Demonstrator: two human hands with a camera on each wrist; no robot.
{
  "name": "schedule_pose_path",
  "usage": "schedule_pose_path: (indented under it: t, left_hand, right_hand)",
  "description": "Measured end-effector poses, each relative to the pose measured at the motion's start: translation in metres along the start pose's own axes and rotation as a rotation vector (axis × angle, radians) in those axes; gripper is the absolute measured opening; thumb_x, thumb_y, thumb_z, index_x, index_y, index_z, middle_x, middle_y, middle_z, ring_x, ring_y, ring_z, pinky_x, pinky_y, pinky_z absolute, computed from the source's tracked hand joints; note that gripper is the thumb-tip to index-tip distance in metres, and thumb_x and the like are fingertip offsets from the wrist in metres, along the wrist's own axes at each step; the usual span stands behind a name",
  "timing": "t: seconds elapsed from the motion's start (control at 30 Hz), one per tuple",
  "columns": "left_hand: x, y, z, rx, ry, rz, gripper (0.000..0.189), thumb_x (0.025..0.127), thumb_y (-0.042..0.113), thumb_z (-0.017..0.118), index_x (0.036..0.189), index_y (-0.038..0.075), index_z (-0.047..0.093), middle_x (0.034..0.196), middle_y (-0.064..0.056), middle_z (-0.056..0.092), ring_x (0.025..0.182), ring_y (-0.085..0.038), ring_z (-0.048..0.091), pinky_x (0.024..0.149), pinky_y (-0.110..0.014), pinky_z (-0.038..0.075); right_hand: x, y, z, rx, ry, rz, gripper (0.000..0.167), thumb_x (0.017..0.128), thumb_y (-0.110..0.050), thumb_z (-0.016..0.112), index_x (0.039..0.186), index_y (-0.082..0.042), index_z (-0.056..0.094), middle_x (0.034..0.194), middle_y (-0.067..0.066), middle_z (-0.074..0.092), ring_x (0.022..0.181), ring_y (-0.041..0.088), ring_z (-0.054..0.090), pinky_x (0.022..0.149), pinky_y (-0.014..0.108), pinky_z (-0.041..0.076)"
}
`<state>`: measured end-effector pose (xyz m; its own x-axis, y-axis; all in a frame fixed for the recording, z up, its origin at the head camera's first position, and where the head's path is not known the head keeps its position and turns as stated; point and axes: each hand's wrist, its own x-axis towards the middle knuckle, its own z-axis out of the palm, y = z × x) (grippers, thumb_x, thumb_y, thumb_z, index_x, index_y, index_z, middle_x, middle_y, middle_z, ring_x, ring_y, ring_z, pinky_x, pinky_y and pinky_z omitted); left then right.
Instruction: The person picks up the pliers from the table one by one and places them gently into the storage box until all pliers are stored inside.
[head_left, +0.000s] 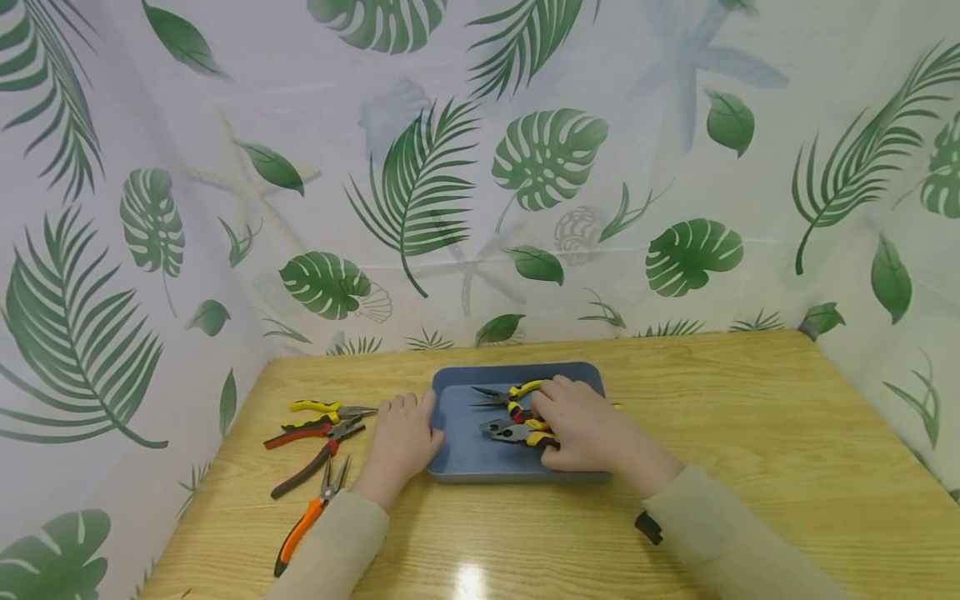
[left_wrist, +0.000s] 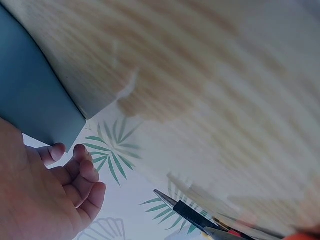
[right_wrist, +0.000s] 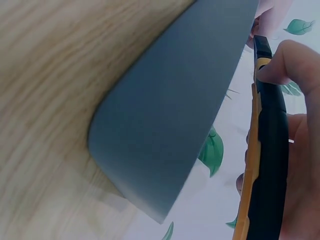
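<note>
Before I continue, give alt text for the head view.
The right hand grips pliers, others beside them, over a blue tray; the left hand is at its left edge. Three more pliers lie left on the wooden table.

Makeshift booth, room type unclear: leaf-print fabric backdrop (head_left: 637, 150) filled upper frame and both sides, wood-grain tabletop (head_left: 750, 433) lower frame.

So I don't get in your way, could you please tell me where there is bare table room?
Bare table lies right of the tray and right sleeve, and in front of the tray, across to the left sleeve. Crowded: the tray's right half, and the table's left, where pliers lie.
</note>
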<state>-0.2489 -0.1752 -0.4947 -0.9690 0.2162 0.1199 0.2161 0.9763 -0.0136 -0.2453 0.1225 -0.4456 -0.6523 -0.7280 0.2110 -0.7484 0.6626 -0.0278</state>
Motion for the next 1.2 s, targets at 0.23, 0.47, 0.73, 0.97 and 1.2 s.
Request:
schedule_pose_path:
  t: [0.23,0.47,0.73,0.97,1.2]
  left_hand:
    - [-0.001,0.001,-0.002,-0.001,-0.009,0.002,0.037,0.098,0.032,0.064,0.128,0.01,0.056,0.11,-0.019,0.065,0.106,-0.04,0.063,0.099,-0.055,0.047]
    - [-0.002,0.002,-0.005,-0.01,-0.014,-0.003,0.036,0.099,0.03,0.064,0.127,0.01,0.056,0.11,-0.019,0.065,0.107,-0.04,0.063,0.098,-0.054,0.047]
    - [-0.003,0.002,-0.006,-0.007,-0.016,-0.005,0.036,0.099,0.031,0.064,0.128,0.01,0.056,0.11,-0.019,0.066,0.107,-0.039,0.063,0.098,-0.054,0.047]
    - [-0.004,0.003,-0.008,-0.007,-0.026,-0.004,0.035,0.099,0.031,0.064,0.126,0.01,0.056,0.109,-0.018,0.065,0.106,-0.039,0.063,0.097,-0.053,0.047]
    - [-0.003,0.003,-0.007,-0.003,-0.012,-0.001,0.034,0.099,0.031,0.064,0.125,0.01,0.056,0.106,-0.017,0.064,0.103,-0.038,0.062,0.096,-0.053,0.047]
  right_hand:
    - [0.003,-0.003,0.003,-0.016,-0.006,-0.021,0.029,0.072,-0.021,0.07,0.098,-0.014,0.058,0.089,-0.001,0.051,0.08,0.017,0.04,0.072,0.033,0.037]
    - [0.007,-0.007,0.006,-0.032,-0.011,-0.031,0.029,0.07,-0.021,0.068,0.096,-0.014,0.057,0.09,0.0,0.052,0.084,0.02,0.048,0.074,0.036,0.042]
    - [0.012,-0.012,0.011,-0.025,-0.015,-0.037,0.032,0.069,-0.021,0.067,0.099,-0.012,0.06,0.092,0.001,0.056,0.089,0.022,0.055,0.081,0.039,0.049]
    - [0.014,-0.015,0.013,-0.004,-0.036,-0.009,0.03,0.072,-0.022,0.068,0.1,-0.013,0.061,0.097,0.002,0.059,0.093,0.023,0.057,0.085,0.04,0.051]
    - [0.015,-0.018,0.017,-0.009,-0.04,-0.005,0.028,0.073,-0.022,0.071,0.099,-0.016,0.061,0.097,0.0,0.059,0.092,0.021,0.055,0.085,0.039,0.051]
